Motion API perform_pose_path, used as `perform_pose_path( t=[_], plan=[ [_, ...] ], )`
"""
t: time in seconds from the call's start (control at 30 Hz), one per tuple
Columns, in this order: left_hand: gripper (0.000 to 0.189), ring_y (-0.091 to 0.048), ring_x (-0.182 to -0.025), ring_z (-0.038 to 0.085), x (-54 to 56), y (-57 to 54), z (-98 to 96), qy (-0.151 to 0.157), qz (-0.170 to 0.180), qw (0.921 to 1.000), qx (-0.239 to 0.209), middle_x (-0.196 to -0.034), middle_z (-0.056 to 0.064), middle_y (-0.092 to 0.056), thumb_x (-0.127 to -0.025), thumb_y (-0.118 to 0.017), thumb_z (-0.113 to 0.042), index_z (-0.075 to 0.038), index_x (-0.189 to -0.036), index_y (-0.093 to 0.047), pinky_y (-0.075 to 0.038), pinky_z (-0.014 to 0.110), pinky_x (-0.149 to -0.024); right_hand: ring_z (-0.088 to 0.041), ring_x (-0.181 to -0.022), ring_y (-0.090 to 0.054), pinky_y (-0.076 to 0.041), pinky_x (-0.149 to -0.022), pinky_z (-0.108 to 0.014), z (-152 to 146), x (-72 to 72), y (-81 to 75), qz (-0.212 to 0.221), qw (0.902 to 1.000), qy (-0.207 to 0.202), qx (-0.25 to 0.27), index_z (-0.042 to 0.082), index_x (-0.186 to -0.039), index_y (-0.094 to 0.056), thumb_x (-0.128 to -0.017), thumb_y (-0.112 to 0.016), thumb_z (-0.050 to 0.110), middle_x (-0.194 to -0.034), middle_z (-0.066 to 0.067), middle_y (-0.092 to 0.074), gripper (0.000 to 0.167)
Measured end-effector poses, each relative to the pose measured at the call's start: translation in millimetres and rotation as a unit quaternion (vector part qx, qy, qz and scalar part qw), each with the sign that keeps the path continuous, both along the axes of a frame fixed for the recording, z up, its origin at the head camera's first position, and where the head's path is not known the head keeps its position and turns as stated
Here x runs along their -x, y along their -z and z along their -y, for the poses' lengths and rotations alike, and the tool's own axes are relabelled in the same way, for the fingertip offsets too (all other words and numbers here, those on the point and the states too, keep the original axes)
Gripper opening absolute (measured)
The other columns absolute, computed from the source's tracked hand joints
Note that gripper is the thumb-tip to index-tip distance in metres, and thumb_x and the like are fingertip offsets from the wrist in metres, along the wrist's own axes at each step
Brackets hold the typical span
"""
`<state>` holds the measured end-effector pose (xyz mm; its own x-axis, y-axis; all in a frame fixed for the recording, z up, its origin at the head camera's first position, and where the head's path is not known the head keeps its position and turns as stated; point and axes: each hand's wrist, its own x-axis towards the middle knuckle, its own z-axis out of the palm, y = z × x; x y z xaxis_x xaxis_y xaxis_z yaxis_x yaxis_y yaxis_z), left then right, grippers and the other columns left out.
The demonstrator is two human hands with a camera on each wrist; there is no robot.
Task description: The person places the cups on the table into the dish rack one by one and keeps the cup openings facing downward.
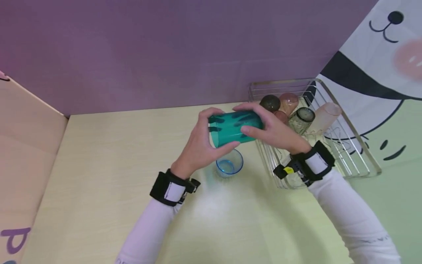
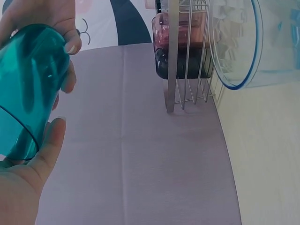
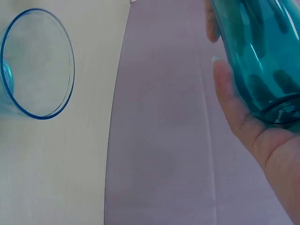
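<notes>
Both hands hold a teal see-through cup (image 1: 230, 128) on its side above the table. The left hand (image 1: 206, 141) grips its left end, thumb below and fingers behind. At the other end the right hand (image 1: 268, 126) curls round the cup, thumb on the near side. Through the teal wall (image 2: 30, 79) the fingers show as dark shapes. Beneath the hands a clear glass with a blue rim (image 1: 229, 163) stands upright on the table. Its rim (image 3: 70, 89) also appears at the left of the right wrist view.
A metal wire rack (image 1: 349, 146) stands on the right, by the right forearm. Several glasses lie at its far end, among them a dark green one (image 1: 300, 121) and a pale pink one (image 1: 324, 117). A purple backdrop (image 1: 165, 55) rises behind the light wooden table (image 1: 108, 176).
</notes>
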<state>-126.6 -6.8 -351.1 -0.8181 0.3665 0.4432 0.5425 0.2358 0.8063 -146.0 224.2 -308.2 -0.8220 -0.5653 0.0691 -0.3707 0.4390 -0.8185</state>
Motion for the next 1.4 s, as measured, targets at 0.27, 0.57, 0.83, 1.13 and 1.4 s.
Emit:
perform_pose_path(
  t=[0.27,0.57,0.83,1.13,1.4],
  plan=[
    [0.079,-0.050,-0.118,0.023,0.4,-0.1,2.6,0.006,-0.019,0.9998,0.007,-0.135,0.012,-0.047,-0.078,-0.082,-0.026,-0.007,-0.137,-0.033,-0.051,0.041,-0.097,-0.020,-0.113,-0.044,-0.045,-0.087,-0.021,1.6,-0.9,-2.1,0.008,0.9999,0.000,0.006,0.014,-0.144,-0.042,-0.099,-0.059,0.020,-0.145,-0.005,-0.042,0.049],
    [0.077,-0.046,-0.126,0.020,2.7,2.9,9.5,0.014,-0.043,0.9985,0.031,-0.140,0.010,-0.045,-0.081,-0.080,-0.029,-0.011,-0.141,-0.037,-0.054,0.036,-0.092,-0.023,-0.118,-0.045,-0.050,-0.090,-0.032,-1.8,-1.0,-6.6,0.026,0.9991,0.028,-0.019,0.020,-0.145,-0.042,-0.097,-0.062,0.023,-0.145,-0.005,-0.043,0.052],
    [0.081,-0.043,-0.130,0.020,4.9,6.6,14.5,0.012,-0.023,0.9982,0.053,-0.146,0.007,-0.042,-0.081,-0.079,-0.033,-0.016,-0.148,-0.037,-0.052,0.038,-0.095,-0.028,-0.121,-0.044,-0.050,-0.092,-0.041,-14.9,-0.2,-9.6,0.044,0.9958,0.068,-0.042,0.024,-0.146,-0.041,-0.096,-0.063,0.023,-0.145,-0.007,-0.041,0.055],
    [0.084,-0.043,-0.131,0.019,3.6,14.7,22.2,-0.001,0.010,0.9973,0.073,-0.150,0.004,-0.040,-0.082,-0.078,-0.036,-0.015,-0.150,-0.034,-0.049,0.040,-0.101,-0.033,-0.122,-0.044,-0.048,-0.090,-0.042,-34.7,-1.2,-15.0,0.056,0.9889,0.122,-0.064,0.029,-0.146,-0.042,-0.096,-0.063,0.026,-0.148,-0.007,-0.036,0.054],
    [0.082,-0.045,-0.131,0.021,3.6,21.9,30.6,-0.009,0.027,0.9970,0.072,-0.148,0.005,-0.043,-0.082,-0.079,-0.036,-0.015,-0.149,-0.037,-0.049,0.042,-0.102,-0.028,-0.123,-0.042,-0.048,-0.085,-0.020,-62.8,-2.1,-16.5,0.047,0.9814,0.177,-0.057,0.031,-0.145,-0.043,-0.097,-0.062,0.023,-0.150,-0.002,-0.034,0.053]
  ],
)
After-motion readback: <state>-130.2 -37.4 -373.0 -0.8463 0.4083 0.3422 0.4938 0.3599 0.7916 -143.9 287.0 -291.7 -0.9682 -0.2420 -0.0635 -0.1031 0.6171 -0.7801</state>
